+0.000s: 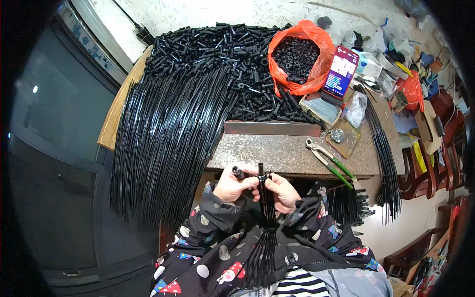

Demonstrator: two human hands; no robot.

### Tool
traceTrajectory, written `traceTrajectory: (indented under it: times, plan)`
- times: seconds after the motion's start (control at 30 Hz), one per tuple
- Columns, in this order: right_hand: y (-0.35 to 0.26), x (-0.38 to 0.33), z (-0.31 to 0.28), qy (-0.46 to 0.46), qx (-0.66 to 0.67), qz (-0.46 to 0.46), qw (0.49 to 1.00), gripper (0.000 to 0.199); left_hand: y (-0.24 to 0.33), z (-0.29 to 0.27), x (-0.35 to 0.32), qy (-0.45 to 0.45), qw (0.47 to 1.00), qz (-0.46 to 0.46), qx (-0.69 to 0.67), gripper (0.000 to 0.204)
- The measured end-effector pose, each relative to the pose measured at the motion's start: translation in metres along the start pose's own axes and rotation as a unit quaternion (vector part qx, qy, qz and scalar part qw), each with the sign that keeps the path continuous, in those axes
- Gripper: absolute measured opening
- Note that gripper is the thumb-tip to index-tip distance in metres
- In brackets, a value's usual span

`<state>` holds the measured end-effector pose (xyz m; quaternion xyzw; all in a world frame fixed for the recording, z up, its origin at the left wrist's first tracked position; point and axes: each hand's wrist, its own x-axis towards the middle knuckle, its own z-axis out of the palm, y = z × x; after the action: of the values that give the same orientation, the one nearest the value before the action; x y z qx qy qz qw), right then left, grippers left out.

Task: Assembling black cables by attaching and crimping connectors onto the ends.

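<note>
Black rod bundle (266,218) stands upright at the bench's (277,153) near edge, right hand (282,190) gripping it; left hand (232,184) pinches a small black tube (238,172) beside it.

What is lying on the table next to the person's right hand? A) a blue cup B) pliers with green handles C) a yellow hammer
B: pliers with green handles lie on the stone table, just beyond the right hand.

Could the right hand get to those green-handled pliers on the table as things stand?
Probably yes: the green-handled metal pliers lie uncovered near the stone tabletop's edge, just right of the right hand, though it is gripping a bundle of thin black rods.
</note>
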<state>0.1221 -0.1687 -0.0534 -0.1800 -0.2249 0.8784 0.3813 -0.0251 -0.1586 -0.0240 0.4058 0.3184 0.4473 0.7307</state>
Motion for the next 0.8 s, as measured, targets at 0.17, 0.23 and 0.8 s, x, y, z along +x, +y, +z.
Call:
traceTrajectory:
  times: [0.17, 0.23, 0.8]
  plan:
    - [-0.008, -0.007, 0.012, 0.024, -0.01, -0.003, 1.0, 0.021, 0.011, -0.004, 0.002, -0.044, 0.992, 0.02, 0.113, 0.011]
    - [-0.013, -0.005, 0.013, 0.014, 0.038, 0.058, 0.997, 0.015, 0.01, -0.008, 0.003, -0.056, 0.989, 0.055, 0.124, 0.01]
    - [0.006, -0.029, 0.034, 0.143, -0.015, -0.107, 0.984, 0.008, 0.033, 0.039, 0.016, -0.104, 0.987, -0.015, 0.121, 0.034]
